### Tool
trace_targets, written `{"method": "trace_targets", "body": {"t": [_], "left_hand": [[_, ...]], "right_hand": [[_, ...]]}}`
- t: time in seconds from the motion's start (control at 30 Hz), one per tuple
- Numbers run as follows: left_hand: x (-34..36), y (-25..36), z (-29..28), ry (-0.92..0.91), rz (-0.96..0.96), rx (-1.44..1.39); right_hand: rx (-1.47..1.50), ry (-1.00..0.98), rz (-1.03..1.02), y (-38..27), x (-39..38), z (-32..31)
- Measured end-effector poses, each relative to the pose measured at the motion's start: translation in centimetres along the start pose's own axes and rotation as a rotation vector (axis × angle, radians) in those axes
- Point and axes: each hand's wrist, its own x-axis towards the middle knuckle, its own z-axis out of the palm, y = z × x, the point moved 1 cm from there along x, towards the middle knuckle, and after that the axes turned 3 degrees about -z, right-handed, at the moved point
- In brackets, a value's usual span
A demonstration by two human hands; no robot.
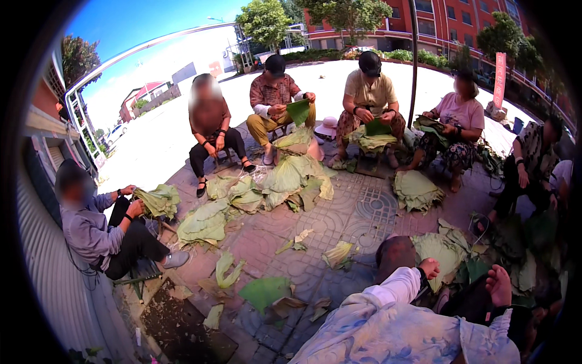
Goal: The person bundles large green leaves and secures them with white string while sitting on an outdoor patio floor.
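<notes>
My left hand is curled closed above my lap, beside pale green dried leaves stacked near my knee; what it holds, if anything, is too small to make out. My right hand, a dark band at its wrist, is raised with fingers curled; I cannot tell whether anything is in it. Darker green leaves lie between and behind my hands. My pale floral top and white sleeves fill the lower right.
Seated co-workers form a ring, several handling leaves. Leaf piles and loose scraps lie on patterned paving. A corrugated shutter is at left, a pole behind the group, a bright yard and red buildings beyond.
</notes>
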Motion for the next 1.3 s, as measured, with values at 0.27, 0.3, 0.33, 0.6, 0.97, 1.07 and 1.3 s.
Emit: {"method": "trace_targets", "body": {"t": [0.27,0.3,0.33,0.6,0.97,1.07,1.3], "left_hand": [[-0.6,-0.8,0.3,0.093,-0.001,0.012],[-0.8,-1.0,0.1,0.077,-0.021,0.058],[-0.8,-1.1,0.0,0.06,-0.042,0.103],[-1.4,-1.7,-2.5,0.121,-0.087,0.141],[-2.0,-2.2,-2.8,0.142,-0.153,0.021],[-1.9,-2.2,-2.6,0.152,-0.178,0.017],[-1.7,-1.9,-1.6,0.148,-0.202,-0.002]], "right_hand": [[0.046,-0.071,0.006,0.4,0.9,1.0],[0.044,-0.086,0.018,0.7,1.1,0.9],[0.041,-0.1,0.031,1.0,1.3,0.8],[0.173,-0.118,0.101,4.0,3.8,0.1],[0.314,-0.132,0.214,10.0,7.2,-4.9],[0.314,-0.096,0.248,10.5,7.5,-5.7],[0.341,-0.047,0.305,13.5,9.2,-7.0]]}}
